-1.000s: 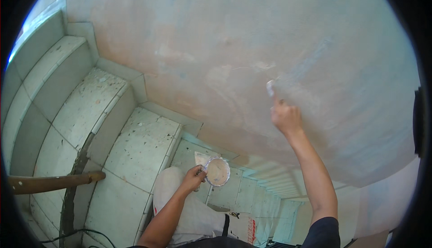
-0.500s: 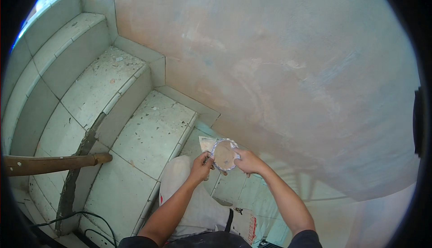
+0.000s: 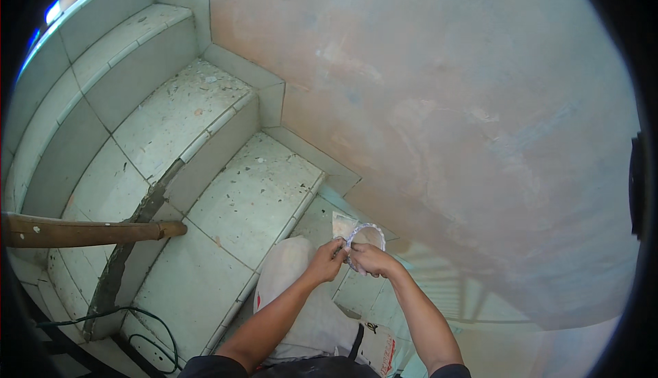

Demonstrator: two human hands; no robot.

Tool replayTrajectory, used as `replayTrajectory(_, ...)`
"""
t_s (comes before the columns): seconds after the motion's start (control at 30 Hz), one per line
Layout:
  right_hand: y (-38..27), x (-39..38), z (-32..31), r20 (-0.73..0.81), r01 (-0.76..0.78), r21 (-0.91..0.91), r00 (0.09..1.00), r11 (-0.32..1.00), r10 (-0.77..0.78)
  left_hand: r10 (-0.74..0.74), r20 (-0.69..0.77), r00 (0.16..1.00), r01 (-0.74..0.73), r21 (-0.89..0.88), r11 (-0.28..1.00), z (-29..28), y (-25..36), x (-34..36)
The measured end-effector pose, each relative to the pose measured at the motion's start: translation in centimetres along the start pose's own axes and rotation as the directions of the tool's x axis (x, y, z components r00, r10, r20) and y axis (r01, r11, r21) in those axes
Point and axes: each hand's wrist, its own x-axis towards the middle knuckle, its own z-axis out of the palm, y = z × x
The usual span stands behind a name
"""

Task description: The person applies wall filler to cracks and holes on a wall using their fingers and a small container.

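A round, tub-like thing (image 3: 370, 235) with a white-and-blue rim and a beige inside is held in front of my bent knee. My left hand (image 3: 327, 261) is closed at its left edge. Just beyond those fingers a pale, flat, scraper-like blade (image 3: 342, 224) sticks up; its handle, if any, is hidden. My right hand (image 3: 371, 259) is closed on the near side of the round thing, with fingers overlapping its opening. Both hands nearly touch, and what lies between the fingers is hard to make out.
Curved tiled stairs (image 3: 240, 193) with scattered chips rise to the left, beside a patchy plastered wall (image 3: 425, 104). A wooden pole (image 3: 96, 232) crosses the steps at left. A dark cable (image 3: 154, 320) loops below it. My knee (image 3: 291, 258) is under my left forearm.
The round thing has tilted, and my right hand has shifted from its right side to its near edge, closer to my left hand. The whole view has shifted somewhat.
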Motion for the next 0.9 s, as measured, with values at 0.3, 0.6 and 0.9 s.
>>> replayTrajectory(0.3, 11.7, 3.5, 0.4, -0.135, 0.501, -0.403, 0.795, 0.766, -0.591, 0.05, 0.004, 0.999, -0.05, 0.035, 0.998, 1.0, 0.1, 1.0)
replayTrajectory(0.6, 4.4, -2.5, 0.2, -0.167, -0.005, 0.043, 0.986, 0.999, 0.013, -0.012, -0.05, 0.999, 0.009, -0.076, 0.997, 0.9, -2.3, 1.0)
replayTrajectory(0.9, 6.0, -1.7, 0.7, 0.008, -0.012, 0.8, 1.0, 0.6, 0.01, -0.286, 0.025, 0.958, 0.286, -0.137, 0.948, 0.3, -2.0, 1.2)
